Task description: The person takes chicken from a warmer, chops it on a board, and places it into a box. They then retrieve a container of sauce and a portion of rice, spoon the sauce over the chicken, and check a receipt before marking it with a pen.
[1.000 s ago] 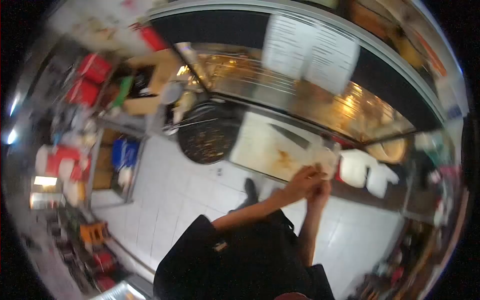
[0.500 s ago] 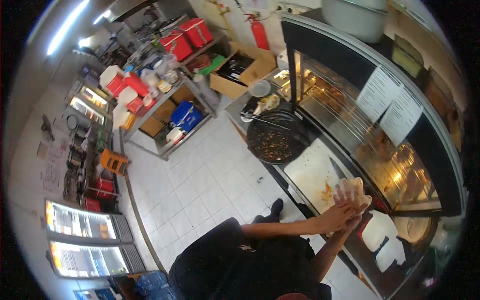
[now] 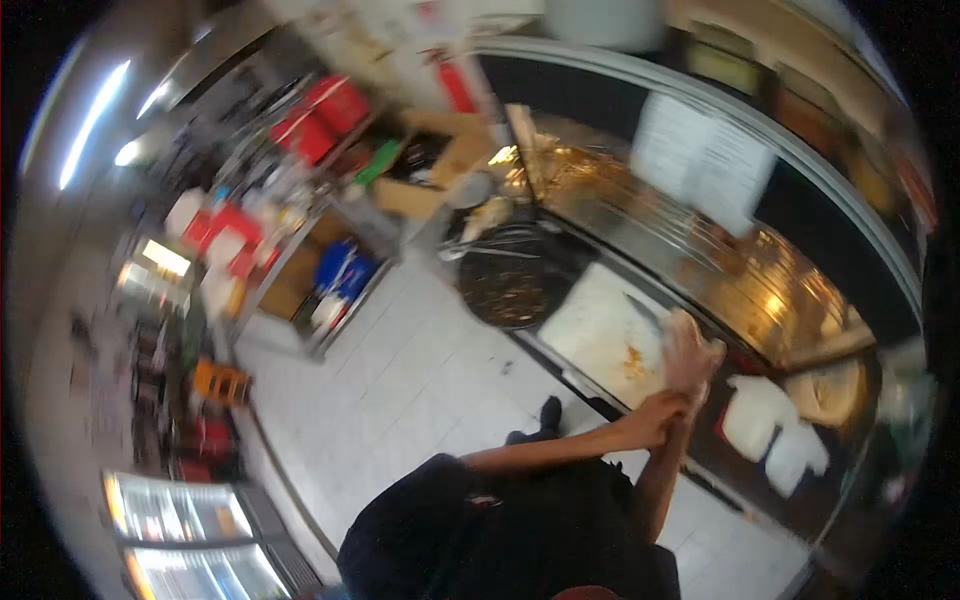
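Observation:
My right hand (image 3: 690, 352) wears a clear plastic glove (image 3: 682, 330) and is held above the near end of a white cutting board (image 3: 585, 325). Its fingers are stretched out, slightly blurred, and nothing shows in them. My bare left hand (image 3: 652, 420) is closed at the right wrist, on the cuff of the glove. Beside the gloved fingers, a knife (image 3: 640, 310) lies on the board. Orange-brown food scraps (image 3: 633, 364) are near it.
Past the board stands a round black pan (image 3: 503, 290) of dark food bits, tongs across its rim. A lit glass display case (image 3: 740, 280) runs behind the counter. White sheets or bags (image 3: 755, 418) lie to the right. A cardboard box (image 3: 410, 195) stands further off.
My left hand has slid from the gloved palm down to the right wrist. The gloved right hand now reaches further out. The whole view has swung and blurred.

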Tool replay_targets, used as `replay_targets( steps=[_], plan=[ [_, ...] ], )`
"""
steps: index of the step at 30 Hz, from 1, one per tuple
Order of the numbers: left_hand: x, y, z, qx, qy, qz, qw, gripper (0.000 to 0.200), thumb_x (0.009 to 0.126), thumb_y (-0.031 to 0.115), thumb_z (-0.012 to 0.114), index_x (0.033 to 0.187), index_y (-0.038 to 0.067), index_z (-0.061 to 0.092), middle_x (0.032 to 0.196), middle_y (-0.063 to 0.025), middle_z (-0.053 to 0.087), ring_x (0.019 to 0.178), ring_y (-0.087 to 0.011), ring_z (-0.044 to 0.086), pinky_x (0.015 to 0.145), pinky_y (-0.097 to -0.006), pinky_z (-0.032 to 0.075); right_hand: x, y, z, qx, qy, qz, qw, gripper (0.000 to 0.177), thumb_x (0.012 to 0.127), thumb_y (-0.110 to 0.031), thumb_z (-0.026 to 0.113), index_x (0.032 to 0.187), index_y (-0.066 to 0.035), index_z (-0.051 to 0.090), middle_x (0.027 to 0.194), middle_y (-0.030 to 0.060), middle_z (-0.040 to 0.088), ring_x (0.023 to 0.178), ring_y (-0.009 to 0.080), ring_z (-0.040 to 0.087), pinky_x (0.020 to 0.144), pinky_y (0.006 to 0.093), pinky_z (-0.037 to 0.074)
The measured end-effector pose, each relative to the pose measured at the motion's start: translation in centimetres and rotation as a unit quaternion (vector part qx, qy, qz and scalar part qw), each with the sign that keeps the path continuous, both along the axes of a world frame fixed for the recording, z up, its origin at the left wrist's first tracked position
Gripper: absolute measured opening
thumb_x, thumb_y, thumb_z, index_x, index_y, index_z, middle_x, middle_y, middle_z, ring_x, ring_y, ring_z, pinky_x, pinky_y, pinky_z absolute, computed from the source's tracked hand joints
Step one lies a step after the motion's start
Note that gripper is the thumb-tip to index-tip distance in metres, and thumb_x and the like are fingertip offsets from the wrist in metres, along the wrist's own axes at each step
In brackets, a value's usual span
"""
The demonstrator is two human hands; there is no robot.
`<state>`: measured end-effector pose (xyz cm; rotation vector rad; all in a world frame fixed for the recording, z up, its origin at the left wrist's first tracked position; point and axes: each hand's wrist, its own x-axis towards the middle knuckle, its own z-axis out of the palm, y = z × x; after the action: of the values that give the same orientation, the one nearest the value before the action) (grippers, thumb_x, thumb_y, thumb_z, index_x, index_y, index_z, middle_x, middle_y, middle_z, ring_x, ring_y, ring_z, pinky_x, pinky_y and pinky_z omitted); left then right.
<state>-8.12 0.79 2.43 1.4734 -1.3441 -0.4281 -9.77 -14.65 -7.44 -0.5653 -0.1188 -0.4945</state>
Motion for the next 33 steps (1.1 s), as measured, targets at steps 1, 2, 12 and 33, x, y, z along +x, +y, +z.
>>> replay_targets(
  steps=[1, 2, 12, 33],
  plan=[
    [-0.4, 0.1, -0.1, 0.026, 0.023, -0.015, 0.999, 0.044, 0.062, -0.009, 0.061, 0.103, 0.003, 0.056, 0.110, -0.0173, 0.057, 0.111, -0.0381, 0.053, 0.087, -0.0434, 0.047, -8.6, 8.4, -2.0, -0.002, 0.008, -0.055, 0.998, 0.069, 0.098, -0.053, 0.034, 0.154, -0.016, 0.016, 0.158, 0.0084, 0.020, 0.142, 0.0333, 0.023, 0.114, 0.0498, 0.015],
    [-0.7, 0.2, 0.5, 0.036, 0.021, -0.012, 0.999, 0.043, 0.062, -0.010, 0.061, 0.103, 0.002, 0.057, 0.105, -0.0152, 0.060, 0.104, -0.0371, 0.058, 0.085, -0.0425, 0.047, -10.1, 11.1, -1.1, -0.021, 0.019, -0.116, 0.993, 0.070, 0.098, -0.054, 0.034, 0.154, -0.016, 0.016, 0.158, 0.0093, 0.020, 0.142, 0.0331, 0.024, 0.115, 0.0495, 0.015],
    [-3.7, -4.6, 3.3, 0.053, -0.021, -0.187, 0.981, 0.027, 0.076, -0.006, 0.061, 0.102, 0.002, 0.060, 0.095, -0.0172, 0.062, 0.090, -0.0374, 0.062, 0.079, -0.0381, 0.050, -10.1, 1.1, 11.1, 0.163, 0.062, -0.323, 0.930, 0.073, 0.097, -0.058, 0.038, 0.153, -0.017, 0.017, 0.151, 0.0211, 0.032, 0.131, 0.0321, 0.043, 0.113, 0.0476, 0.024],
    [8.0, -15.5, 0.2, 0.114, -0.425, 0.143, 0.886, 0.069, 0.088, 0.026, 0.060, 0.148, 0.009, 0.031, 0.152, -0.0133, 0.032, 0.144, -0.0342, 0.020, 0.115, -0.0557, 0.012, -18.7, -10.3, 10.0, -0.167, 0.336, -0.457, 0.806, 0.036, 0.091, -0.013, 0.061, 0.125, -0.003, 0.056, 0.096, 0.0077, 0.068, 0.079, 0.0125, 0.064, 0.068, 0.0256, 0.051]
  ],
)
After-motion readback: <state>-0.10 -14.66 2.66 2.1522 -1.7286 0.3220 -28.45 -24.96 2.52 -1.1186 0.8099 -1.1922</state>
